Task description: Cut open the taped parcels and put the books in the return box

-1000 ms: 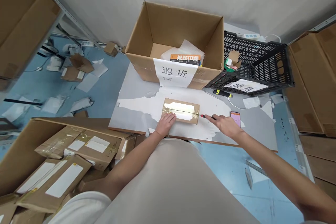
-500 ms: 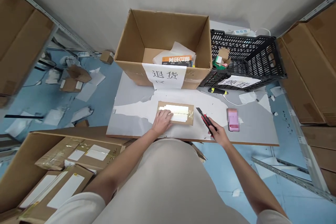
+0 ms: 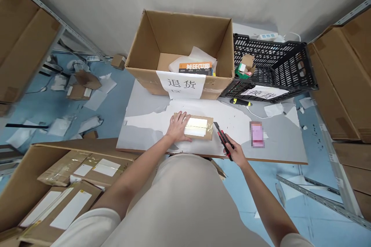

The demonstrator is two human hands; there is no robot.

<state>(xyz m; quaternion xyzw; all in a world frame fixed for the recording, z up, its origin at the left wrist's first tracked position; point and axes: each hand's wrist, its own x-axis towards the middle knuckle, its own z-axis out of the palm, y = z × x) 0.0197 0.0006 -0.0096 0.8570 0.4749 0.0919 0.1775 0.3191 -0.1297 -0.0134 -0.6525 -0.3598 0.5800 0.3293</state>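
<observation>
A small taped cardboard box (image 3: 209, 124) with a white label lies on the table in front of me. My left hand (image 3: 177, 127) spans its left end, fingers over the top and far edge and the thumb along the near side, gripping it. In my right hand (image 3: 235, 152) is a red and black utility knife (image 3: 223, 139). The knife's tip points up and left, close beside the right end of the box; whether it touches the box I cannot tell. A phone (image 3: 257, 134) with a pink screen lies to the right of that hand.
Behind stands a large open carton (image 3: 139, 73) holding an orange-covered book (image 3: 195, 66). Right of it, a black plastic crate (image 3: 290, 70) contains a small green box (image 3: 242, 71). A yellow-black tool (image 3: 241, 102) lies before the crate. A carton (image 3: 20, 173) of parcels stands at lower left.
My left hand has spread wider over the left end of the box. My right hand has brought the utility knife left and slightly nearer me, closer to the box.
</observation>
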